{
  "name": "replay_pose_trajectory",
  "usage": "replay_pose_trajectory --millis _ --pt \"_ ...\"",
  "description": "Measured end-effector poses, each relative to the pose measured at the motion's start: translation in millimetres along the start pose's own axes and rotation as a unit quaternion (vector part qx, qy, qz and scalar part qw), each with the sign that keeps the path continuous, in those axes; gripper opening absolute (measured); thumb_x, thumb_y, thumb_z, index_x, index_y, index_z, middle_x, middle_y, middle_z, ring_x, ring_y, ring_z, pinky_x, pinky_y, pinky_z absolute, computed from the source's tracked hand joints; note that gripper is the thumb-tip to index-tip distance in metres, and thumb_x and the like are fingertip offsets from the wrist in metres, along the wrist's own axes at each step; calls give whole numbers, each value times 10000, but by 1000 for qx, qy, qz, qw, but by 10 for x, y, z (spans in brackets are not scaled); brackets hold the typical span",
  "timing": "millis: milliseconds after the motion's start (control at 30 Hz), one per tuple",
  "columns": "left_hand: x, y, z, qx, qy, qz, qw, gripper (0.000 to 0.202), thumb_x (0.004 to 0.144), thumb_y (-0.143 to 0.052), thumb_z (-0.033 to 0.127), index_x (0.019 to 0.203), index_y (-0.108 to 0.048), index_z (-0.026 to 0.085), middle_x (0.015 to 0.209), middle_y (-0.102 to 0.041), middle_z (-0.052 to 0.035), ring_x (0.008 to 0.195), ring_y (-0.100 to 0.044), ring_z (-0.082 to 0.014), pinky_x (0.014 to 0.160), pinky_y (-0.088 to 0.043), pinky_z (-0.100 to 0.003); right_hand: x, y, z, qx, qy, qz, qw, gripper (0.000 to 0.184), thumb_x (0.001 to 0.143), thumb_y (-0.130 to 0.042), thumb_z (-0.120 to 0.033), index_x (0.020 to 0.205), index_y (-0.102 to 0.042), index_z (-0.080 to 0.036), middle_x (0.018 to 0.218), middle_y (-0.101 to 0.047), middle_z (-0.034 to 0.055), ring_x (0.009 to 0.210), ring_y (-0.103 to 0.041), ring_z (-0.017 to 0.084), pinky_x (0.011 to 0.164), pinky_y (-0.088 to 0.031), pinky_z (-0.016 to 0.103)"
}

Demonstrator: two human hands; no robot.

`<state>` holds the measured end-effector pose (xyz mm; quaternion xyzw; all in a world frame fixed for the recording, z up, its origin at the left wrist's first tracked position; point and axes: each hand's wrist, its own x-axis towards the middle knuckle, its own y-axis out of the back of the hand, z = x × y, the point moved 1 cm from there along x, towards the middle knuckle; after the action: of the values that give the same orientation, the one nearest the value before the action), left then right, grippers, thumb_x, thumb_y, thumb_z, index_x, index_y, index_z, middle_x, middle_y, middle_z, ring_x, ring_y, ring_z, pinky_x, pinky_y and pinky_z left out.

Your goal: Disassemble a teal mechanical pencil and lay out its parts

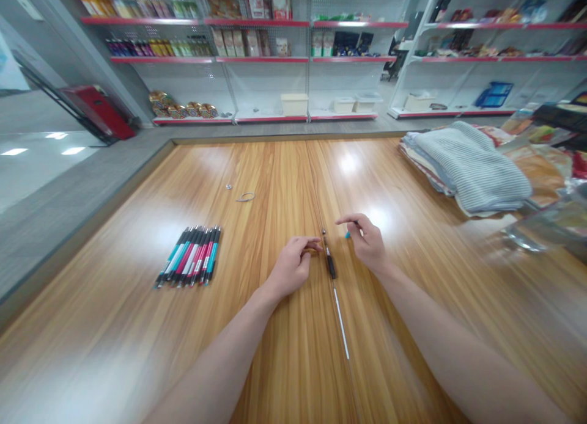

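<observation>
Pen parts lie in a line on the wooden table between my hands: a black pen grip (331, 266), a white refill (341, 323) nearer to me and a small metal piece (323, 231) at the far end. My left hand (293, 264) is just left of the grip, fingers loosely stretched and apart, with nothing seen in it. To the right, my right hand (367, 244) is raised, index finger pointing left and the other fingers curled. A teal pen barrel (347, 234) pokes out of that hand; most of it is hidden by the fingers.
A row of several assembled pens (189, 258) lies at the left. Farther back are a thin grey loop (246, 197) and a small round piece (228, 186). Folded cloths (472, 164) and clear packages (550, 222) fill the right side. Store shelves (261, 58) stand behind.
</observation>
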<state>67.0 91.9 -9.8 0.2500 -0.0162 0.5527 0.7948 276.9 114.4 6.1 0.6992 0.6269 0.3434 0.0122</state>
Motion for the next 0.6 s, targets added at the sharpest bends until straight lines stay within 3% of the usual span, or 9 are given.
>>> replay_pose_trajectory --millis 133,267,467,600 --pt "3 -2 10 8 3 2 1000 335 868 -426 69 1156 -557 180 1030 -630 -82 1011 -595 -173 919 -493 -364 -2 -10 42 -19 10 -29 999 229 963 -413 -329 1097 -556 -210 1012 -648 71 885 -582 188 771 -466 322" --pt "2 -6 11 0 10 3 1000 296 874 -446 93 1128 -574 174 1030 -624 -87 968 -605 -165 891 -501 -346 -4 -20 71 -13 -10 -20 1000 303 955 -431 -343 1222 -468 -205 951 -657 62 779 -598 167 701 -477 297" --pt "6 14 12 2 19 6 1000 255 895 -472 154 1122 -585 183 1012 -641 -83 943 -605 -172 844 -501 -335 7 10 162 57 -96 59 992 265 869 -580 -420 958 -601 -171 768 -659 44 633 -612 152 611 -506 289" --pt "17 13 44 3 39 18 999 262 900 -528 228 1153 -579 185 1019 -655 -75 905 -603 -161 804 -485 -303 -41 39 103 179 -106 22 978 245 833 -641 -386 913 -634 -155 829 -687 67 647 -641 157 638 -541 314"
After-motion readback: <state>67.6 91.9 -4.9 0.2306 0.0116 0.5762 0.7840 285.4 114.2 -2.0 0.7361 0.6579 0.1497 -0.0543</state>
